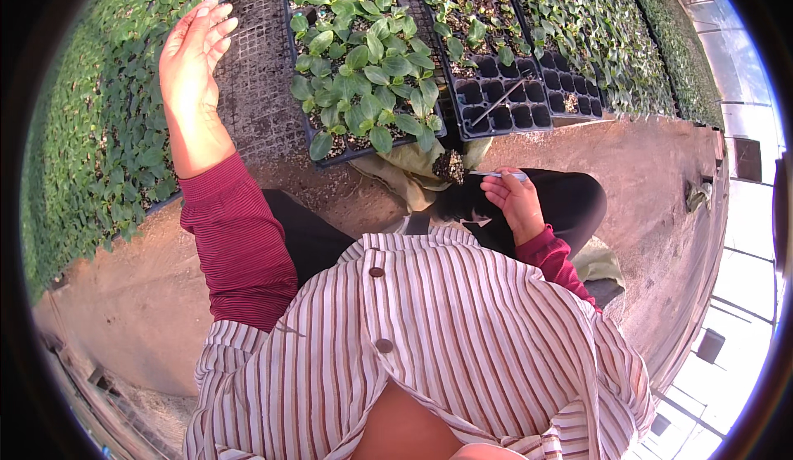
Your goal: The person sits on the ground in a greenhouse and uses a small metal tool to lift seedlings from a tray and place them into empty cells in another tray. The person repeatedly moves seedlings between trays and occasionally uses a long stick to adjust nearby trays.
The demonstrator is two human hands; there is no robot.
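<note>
My left hand (pixel 195 45) is raised at the upper left beside a bare mesh surface, fingers apart, holding nothing. Between the thumb and fingers of my right hand (pixel 514 197) is a thin metal tool (pixel 495 175); its exact kind is unclear. A dark clump of potting mix (pixel 450 167) is at the tool's far end; whether it is stuck on cannot be told. Above it stands a black cell tray (pixel 319 163) full of leafy green seedlings (pixel 372 76). To the right, another black cell tray (pixel 505 128) has several empty front cells and sparser seedlings behind, with a thin rod (pixel 502 102) lying across it.
Dense seedlings (pixel 111 125) fill the left side, and more seedling trays (pixel 576 110) stand at the upper right. Pale green cloth (pixel 396 178) lies under the tray edge, near my legs. Brown ground (pixel 669 175) stretches to the right, towards a bright greenhouse wall.
</note>
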